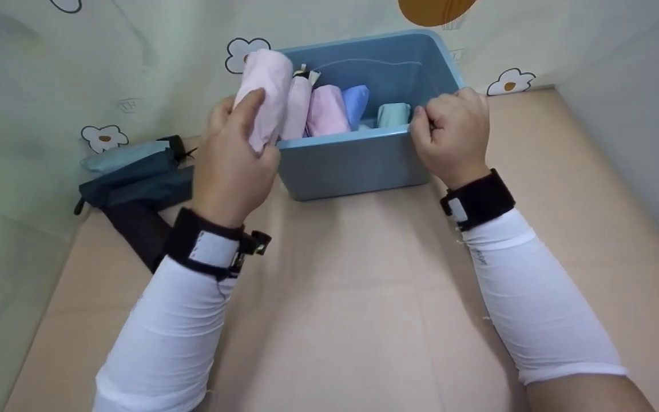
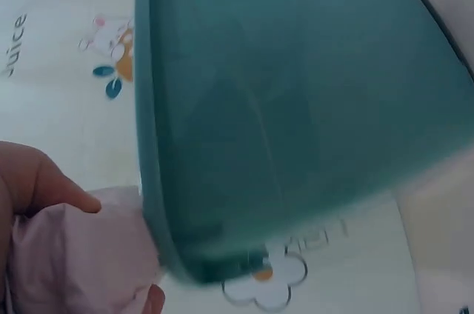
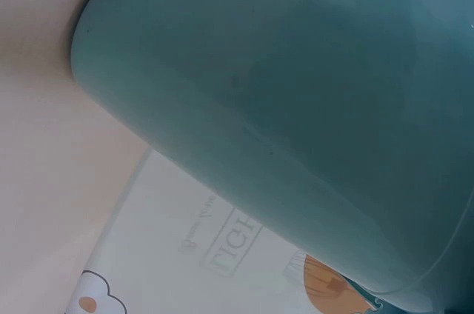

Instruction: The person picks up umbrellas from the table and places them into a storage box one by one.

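My left hand (image 1: 235, 163) grips a pale pink folded umbrella (image 1: 266, 94), upright at the bin's left end. In the left wrist view, the umbrella (image 2: 96, 255) is against or very near the bin's rim. With curled fingers, my right hand (image 1: 452, 134) holds the front right rim of the blue-grey plastic bin (image 1: 358, 166). Inside stand a whitish folded umbrella (image 1: 297, 109), a pink one (image 1: 328, 111), a blue one (image 1: 356, 106) and a mint-green roll (image 1: 393, 115). The right wrist view shows the bin's outer wall (image 3: 259, 107) but no fingers.
Left of the bin lie more folded umbrellas: a light blue one (image 1: 129, 155), dark teal ones (image 1: 126, 177) and a black one (image 1: 138, 229), partly behind my left arm. A patterned, pale wall covering (image 1: 181, 63) rises behind the bin. All rests on a beige surface (image 1: 335, 320).
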### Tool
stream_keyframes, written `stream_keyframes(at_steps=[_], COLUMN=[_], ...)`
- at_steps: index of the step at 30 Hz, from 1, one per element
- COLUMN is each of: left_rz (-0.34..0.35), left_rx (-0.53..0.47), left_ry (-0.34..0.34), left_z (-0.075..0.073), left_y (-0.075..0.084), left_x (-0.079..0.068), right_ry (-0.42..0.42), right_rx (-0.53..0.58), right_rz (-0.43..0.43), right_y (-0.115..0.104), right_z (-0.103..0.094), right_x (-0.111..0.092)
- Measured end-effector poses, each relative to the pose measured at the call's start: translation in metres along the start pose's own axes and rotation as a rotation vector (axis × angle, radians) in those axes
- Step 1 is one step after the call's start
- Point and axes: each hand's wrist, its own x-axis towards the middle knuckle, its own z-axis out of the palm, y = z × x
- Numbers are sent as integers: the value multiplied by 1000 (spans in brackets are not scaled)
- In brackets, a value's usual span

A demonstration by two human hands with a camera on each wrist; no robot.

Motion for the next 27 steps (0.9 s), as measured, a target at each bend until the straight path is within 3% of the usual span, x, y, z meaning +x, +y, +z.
stream_keyframes(at_steps=[5,8,15,22,27], left_rz=[80,81,-17,-31,18], left_rx=[27,20,80,154,227], left_ry=[-61,-100,-183,-249,-334], left_z=[15,21,35,39,40], left_y=[19,24,20,21,22], left_x=[20,31,55,60,58], right_ry=[1,18,-3,-11,-12], right_rx=[-1,9,-2,-4,0], right_rz=[0,2,-9,-12,-7], right_y=[-2,-3,-4,-3,-3], right_z=[2,4,5,4,3], right_x=[0,1,0,1,1])
